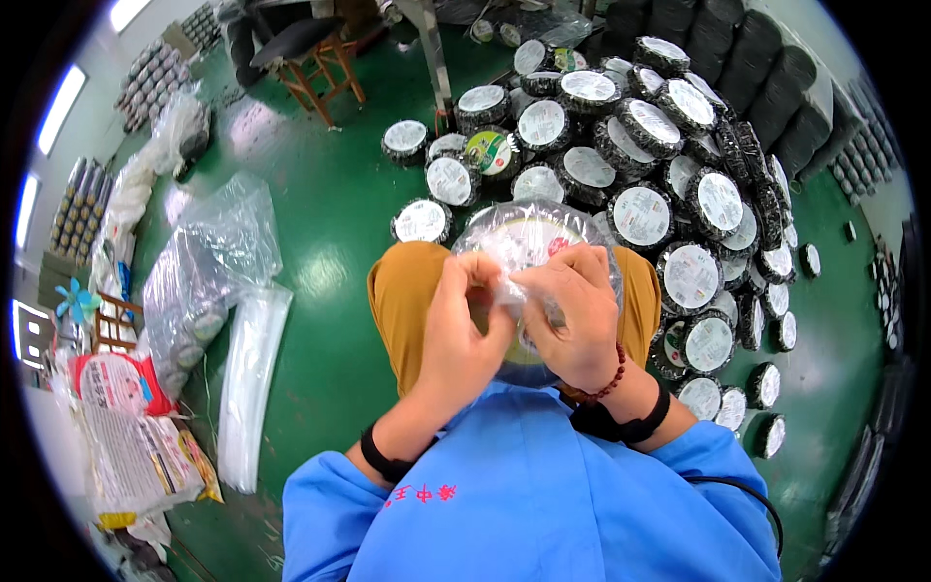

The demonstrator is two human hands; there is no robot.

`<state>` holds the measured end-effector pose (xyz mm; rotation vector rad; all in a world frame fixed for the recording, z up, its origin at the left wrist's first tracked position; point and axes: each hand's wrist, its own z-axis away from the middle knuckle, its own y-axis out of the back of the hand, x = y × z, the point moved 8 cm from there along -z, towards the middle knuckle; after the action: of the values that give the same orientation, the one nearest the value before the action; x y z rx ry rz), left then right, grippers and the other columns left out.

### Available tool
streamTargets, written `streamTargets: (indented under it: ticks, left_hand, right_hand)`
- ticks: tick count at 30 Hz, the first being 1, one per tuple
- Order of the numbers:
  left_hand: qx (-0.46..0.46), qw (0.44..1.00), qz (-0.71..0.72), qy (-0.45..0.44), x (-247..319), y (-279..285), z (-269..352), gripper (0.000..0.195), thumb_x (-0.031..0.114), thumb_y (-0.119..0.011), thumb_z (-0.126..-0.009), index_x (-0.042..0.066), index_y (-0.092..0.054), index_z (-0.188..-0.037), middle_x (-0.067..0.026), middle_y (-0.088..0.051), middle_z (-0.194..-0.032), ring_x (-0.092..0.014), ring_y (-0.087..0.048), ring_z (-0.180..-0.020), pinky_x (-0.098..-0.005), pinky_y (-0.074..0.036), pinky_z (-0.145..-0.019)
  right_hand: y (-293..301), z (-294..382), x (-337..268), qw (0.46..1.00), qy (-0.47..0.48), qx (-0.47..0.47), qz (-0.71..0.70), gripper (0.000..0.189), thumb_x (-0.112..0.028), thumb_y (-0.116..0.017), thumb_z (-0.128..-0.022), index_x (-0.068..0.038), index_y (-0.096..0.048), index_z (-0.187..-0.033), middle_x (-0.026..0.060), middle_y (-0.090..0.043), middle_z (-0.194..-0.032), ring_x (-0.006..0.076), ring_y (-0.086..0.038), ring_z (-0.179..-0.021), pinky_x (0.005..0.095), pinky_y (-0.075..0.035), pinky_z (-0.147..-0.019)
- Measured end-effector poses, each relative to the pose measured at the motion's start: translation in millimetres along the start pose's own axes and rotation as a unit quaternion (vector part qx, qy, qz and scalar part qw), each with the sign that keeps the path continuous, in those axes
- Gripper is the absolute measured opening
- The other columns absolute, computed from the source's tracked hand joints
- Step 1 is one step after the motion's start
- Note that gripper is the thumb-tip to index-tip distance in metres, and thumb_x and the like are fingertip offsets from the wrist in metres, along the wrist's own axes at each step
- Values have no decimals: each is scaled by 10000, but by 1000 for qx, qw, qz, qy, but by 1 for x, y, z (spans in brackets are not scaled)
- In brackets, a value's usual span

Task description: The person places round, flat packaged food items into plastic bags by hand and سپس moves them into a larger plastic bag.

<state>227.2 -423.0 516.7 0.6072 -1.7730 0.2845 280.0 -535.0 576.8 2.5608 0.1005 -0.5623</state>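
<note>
A large round package point(574, 218) in clear plastic film lies on my lap, between my knees in brown trousers. It has a printed round label, partly hidden by my hands. Over its middle, my left hand point(458, 320) pinches a gathered bit of the clear film point(511, 291) between thumb and fingers. My right hand point(574, 316) grips the same gathered film from the other side, its fingers curled. The two hands nearly meet there. Whether the film is knotted or only twisted cannot be made out.
Many black round packages with white labels point(641, 214) are heaped ahead and right, close to my right knee. Left on the green floor are a clear plastic bag point(225, 244), flattened clear plastic sleeving point(247, 393) and printed sacks point(138, 444). A wooden stool point(313, 80) stands ahead left.
</note>
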Motion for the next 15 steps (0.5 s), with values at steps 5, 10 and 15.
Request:
streamTargets:
  ticks: [5,10,15]
  left_hand:
    - [-1,997,74,12,-4,1,-7,237,-65,-556,-745,18,-535,-966,-65,-548,-911,-125,-547,-823,-264,-471,-706]
    - [20,987,154,33,-9,-5,-8,157,-59,-575,-787,16,-528,-916,-51,-569,-857,-98,-549,-751,-234,-459,-667]
    - [64,997,-10,-37,1,0,-15,166,-33,-628,-760,22,-553,-898,-83,-582,-877,-185,-576,-768,-281,-466,-663]
  right_hand:
    - [-9,14,31,956,-209,-63,-196,341,59,-626,-735,-17,-570,-1063,43,-596,-798,145,-524,-720,251,-408,-654]
    - [-29,20,48,775,-378,-203,-464,324,-17,-617,-832,20,-515,-1137,31,-620,-873,47,-540,-798,196,-432,-707]
    - [-31,8,53,758,-380,-203,-489,315,-30,-619,-842,23,-509,-1133,50,-631,-902,78,-572,-836,198,-444,-730]
